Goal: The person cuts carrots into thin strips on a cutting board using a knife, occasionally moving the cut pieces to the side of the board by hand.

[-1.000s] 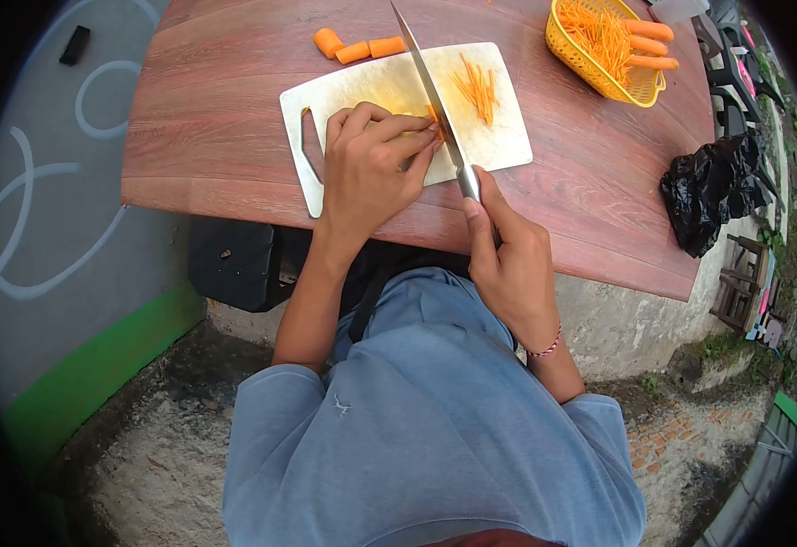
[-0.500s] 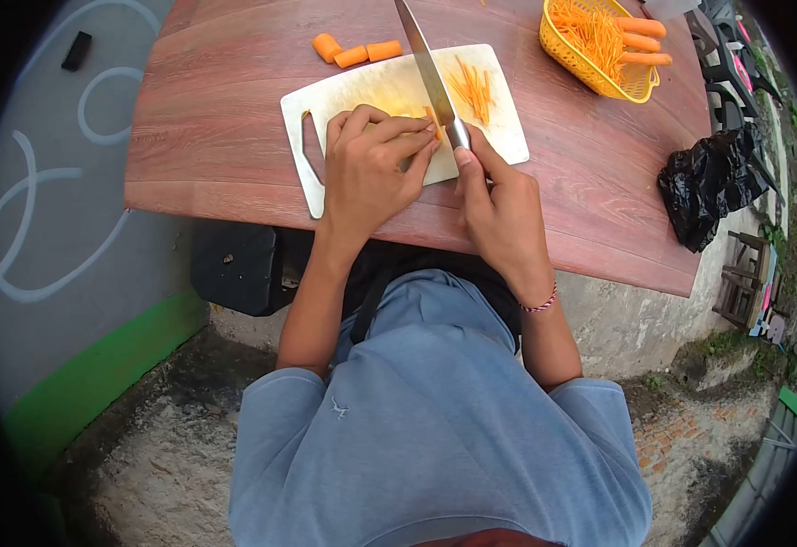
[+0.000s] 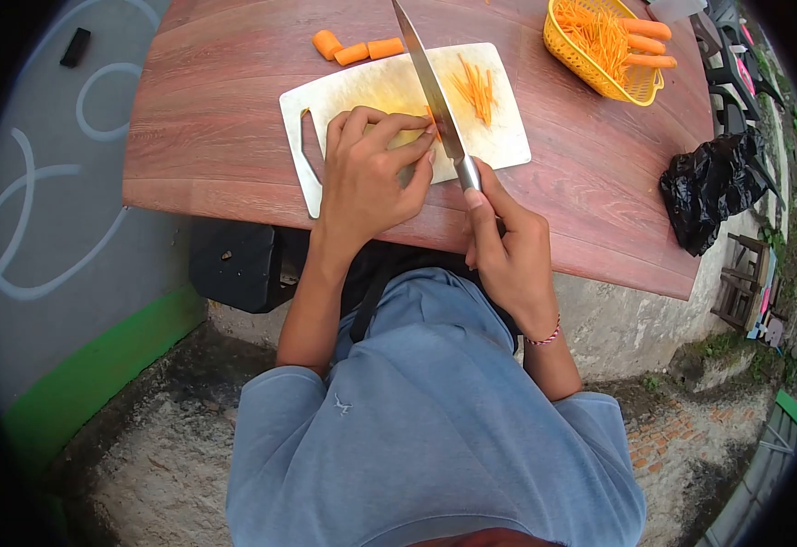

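Observation:
A white cutting board (image 3: pixel 371 91) lies near the table's front edge. My right hand (image 3: pixel 512 251) grips a knife (image 3: pixel 437 96) by its metal handle, the blade slanting up and left across the board. Just left of the blade, the bent fingertips of my left hand (image 3: pixel 371 173) press on a small carrot piece (image 3: pixel 430 116), mostly hidden under them. Thin carrot strips (image 3: pixel 474 91) lie on the board right of the blade. Behind the board are three short carrot chunks (image 3: pixel 352 54).
A yellow basket (image 3: pixel 583 64) at the back right holds shredded carrot (image 3: pixel 599 35) and whole carrots (image 3: pixel 646 44). A black plastic bag (image 3: pixel 710 187) hangs at the right edge of the reddish wooden table (image 3: pixel 216 118). Chairs stand beyond it.
My right hand has moved slightly right and toward me, drawing the knife along with it. My left hand has stayed almost in place on the carrot piece.

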The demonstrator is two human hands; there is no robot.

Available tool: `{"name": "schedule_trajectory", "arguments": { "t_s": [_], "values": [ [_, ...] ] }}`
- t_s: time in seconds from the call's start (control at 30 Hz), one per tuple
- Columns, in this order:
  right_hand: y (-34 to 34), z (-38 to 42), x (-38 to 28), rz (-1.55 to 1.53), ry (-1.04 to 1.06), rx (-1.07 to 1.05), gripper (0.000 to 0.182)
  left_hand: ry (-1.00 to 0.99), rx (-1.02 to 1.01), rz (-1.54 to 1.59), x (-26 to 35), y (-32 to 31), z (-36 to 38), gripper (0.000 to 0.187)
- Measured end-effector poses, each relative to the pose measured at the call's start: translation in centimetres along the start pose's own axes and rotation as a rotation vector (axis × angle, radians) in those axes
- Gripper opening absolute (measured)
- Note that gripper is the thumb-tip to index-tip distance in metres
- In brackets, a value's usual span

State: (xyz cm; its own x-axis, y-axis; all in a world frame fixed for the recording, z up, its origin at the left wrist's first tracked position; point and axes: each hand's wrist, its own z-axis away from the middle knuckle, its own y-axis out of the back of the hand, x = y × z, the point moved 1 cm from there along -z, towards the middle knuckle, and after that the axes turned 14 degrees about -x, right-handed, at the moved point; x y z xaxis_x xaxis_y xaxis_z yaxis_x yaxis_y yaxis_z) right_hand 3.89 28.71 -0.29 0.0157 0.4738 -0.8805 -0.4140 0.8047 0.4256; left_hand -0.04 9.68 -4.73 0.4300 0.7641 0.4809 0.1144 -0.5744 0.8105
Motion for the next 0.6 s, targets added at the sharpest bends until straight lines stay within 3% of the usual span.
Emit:
{"name": "schedule_trajectory", "arguments": {
  "t_s": [0.6],
  "values": [
    [-0.37,0.34,0.0,0.096,0.046,0.024,0.038,-0.007,0.0,-0.02,0.07,0.01,0.04,0.026]
  ]
}}
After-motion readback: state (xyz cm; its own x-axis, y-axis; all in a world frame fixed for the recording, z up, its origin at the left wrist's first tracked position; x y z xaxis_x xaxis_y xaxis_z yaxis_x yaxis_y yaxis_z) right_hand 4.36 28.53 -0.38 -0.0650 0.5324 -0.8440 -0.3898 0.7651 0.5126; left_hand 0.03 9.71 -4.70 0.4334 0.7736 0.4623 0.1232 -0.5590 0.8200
